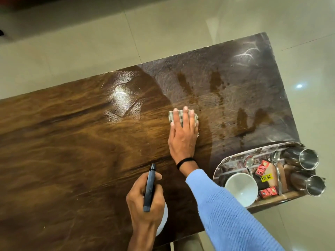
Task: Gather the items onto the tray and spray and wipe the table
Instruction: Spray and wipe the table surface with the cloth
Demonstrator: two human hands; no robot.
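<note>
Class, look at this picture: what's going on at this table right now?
A person is cleaning a wooden table. The right hand presses a folded cloth flat on the surface, beside a hazy, streaked wet patch. The left hand grips a spray bottle near the front edge. At the table's right end, a tray already holds a white bowl, spoons, two steel tumblers and red packets.

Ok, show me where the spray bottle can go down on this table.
Bare wood spreads left of the left hand and spray bottle, out to the table edge. The streaked patch between cloth and tray is free too. The tray is crowded.
</note>
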